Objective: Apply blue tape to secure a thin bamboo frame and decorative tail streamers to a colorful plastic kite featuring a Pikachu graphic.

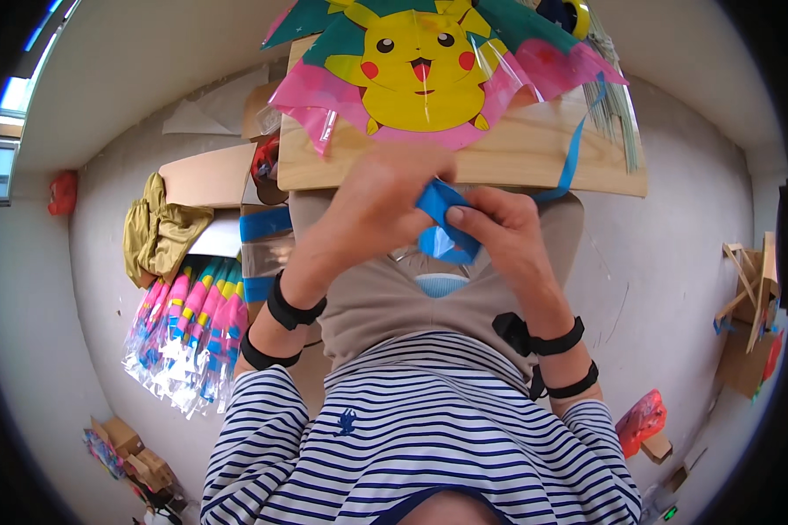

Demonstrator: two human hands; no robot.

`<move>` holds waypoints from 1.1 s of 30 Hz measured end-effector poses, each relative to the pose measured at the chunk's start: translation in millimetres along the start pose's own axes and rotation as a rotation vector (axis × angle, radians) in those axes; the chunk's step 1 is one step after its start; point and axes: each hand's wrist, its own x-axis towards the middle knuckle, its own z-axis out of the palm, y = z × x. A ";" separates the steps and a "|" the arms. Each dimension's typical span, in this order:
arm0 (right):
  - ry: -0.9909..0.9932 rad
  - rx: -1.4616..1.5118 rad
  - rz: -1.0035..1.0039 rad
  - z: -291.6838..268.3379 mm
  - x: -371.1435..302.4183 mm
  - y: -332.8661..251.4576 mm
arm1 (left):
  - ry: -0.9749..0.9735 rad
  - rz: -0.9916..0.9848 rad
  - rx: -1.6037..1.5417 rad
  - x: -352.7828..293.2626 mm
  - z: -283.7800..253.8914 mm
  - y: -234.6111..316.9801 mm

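Above my lap, both hands work close together on a folded blue ribbon [442, 206]. My left hand [381, 197] is closed at the ribbon's upper left side, its fingertips mostly hidden behind the hand. On the other side, my right hand [506, 229] pinches the folds between thumb and fingers. A length of blue ribbon trails from behind my right hand up over the table's edge. Just beyond, a kite sheet [420, 83] of pink and green with a yellow cartoon animal lies spread on the wooden table [534, 144].
Thin pale sticks [620, 127] and a yellow-rimmed roll [578, 17] lie at the table's far right. Left of me are rolled colourful kites [193, 324] in clear sleeves, a gold cloth bag [153, 236] and cardboard [206, 179]. A red bag [642, 422] lies at the lower right.
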 end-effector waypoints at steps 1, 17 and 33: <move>0.046 -0.023 -0.014 -6.2 -4.0 2.6 | 0.043 -0.113 -0.083 -4.4 -2.6 -2.1; 0.214 0.119 0.034 -5.8 -20.5 32.9 | 0.226 -0.408 -1.161 -13.4 40.9 -8.3; 0.183 0.034 -0.007 -0.2 -26.2 37.8 | 0.433 -0.535 -1.001 -17.1 46.4 -22.8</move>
